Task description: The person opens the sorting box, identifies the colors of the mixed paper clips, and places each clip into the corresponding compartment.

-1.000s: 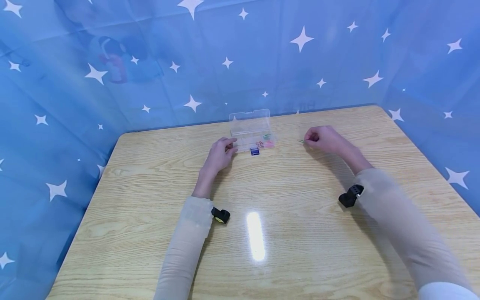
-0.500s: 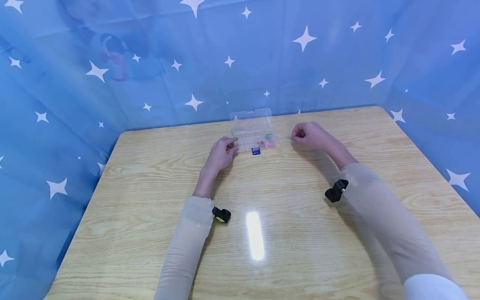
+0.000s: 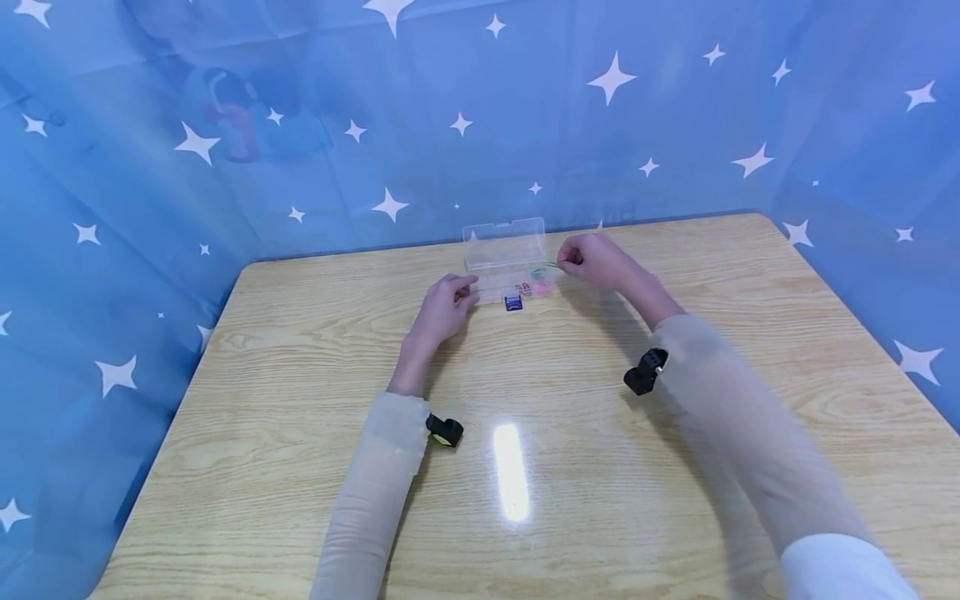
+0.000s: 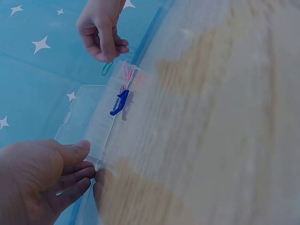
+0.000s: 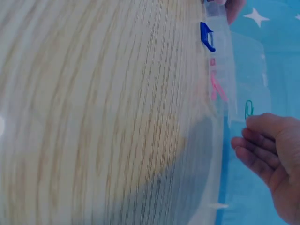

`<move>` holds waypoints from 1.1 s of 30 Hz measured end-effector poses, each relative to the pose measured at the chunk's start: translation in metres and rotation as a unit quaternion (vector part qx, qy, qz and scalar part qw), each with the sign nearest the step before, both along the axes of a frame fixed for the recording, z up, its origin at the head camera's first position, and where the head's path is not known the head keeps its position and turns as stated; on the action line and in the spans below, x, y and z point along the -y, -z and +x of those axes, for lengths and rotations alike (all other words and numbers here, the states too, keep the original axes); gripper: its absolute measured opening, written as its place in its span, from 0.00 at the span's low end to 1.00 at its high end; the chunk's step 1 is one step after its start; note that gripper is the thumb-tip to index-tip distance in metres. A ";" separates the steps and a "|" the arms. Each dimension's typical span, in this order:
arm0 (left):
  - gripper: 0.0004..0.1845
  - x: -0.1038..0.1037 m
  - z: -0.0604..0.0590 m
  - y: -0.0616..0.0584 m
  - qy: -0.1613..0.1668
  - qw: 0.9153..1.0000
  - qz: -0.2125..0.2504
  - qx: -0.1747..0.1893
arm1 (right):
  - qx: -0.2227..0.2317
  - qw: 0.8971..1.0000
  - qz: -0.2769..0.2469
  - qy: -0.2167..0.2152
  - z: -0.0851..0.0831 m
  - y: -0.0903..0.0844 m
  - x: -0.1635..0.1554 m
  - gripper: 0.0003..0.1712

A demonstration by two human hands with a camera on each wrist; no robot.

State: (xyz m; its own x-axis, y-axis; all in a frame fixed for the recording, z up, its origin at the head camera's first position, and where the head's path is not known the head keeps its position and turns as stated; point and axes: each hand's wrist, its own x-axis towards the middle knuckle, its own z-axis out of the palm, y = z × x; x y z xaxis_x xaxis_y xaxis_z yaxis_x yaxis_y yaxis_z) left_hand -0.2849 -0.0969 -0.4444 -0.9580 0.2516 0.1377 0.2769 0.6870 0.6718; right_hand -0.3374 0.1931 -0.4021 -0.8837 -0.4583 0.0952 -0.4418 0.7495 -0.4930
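A clear plastic compartment box [image 3: 491, 284] sits near the table's far edge, its transparent lid [image 3: 504, 244] raised at the back. My left hand [image 3: 441, 310] holds the box's left end between thumb and fingers. Pinched in my right hand [image 3: 597, 261] is a green paper clip [image 5: 249, 108], which hangs just off the box's right end. Inside the box, pink paper clips [image 5: 216, 87] lie in the right front compartment, with small red pieces [image 3: 522, 288] beside them. Something green [image 3: 537, 273] shows in the compartment behind. A blue latch [image 4: 120, 102] is on the front side.
The wooden table [image 3: 315, 350] extends toward me on all near sides of the box. A blue curtain with white stars [image 3: 420, 125] hangs right behind the far edge. Black wrist cameras [image 3: 446, 430] are strapped to both sleeves.
The right hand has moved left and slightly away from me, bringing the pinched green paper clip from the bare table up to the box's right end. The left hand stays at the box.
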 end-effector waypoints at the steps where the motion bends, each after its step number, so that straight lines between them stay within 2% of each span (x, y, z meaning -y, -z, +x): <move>1: 0.21 0.000 0.000 0.000 0.001 1.000 0.001 0.000 | 0.001 1.000 0.000 0.000 -0.001 0.000 0.002 0.07; 15: 0.21 0.000 0.001 -0.003 0.001 1.000 -0.006 0.005 | 0.033 0.999 0.001 0.006 -0.006 0.001 0.022 0.08; 33: 0.22 0.000 -0.001 -0.002 0.002 1.000 -0.015 0.007 | 0.025 1.000 0.010 -0.004 -0.007 0.003 0.026 0.08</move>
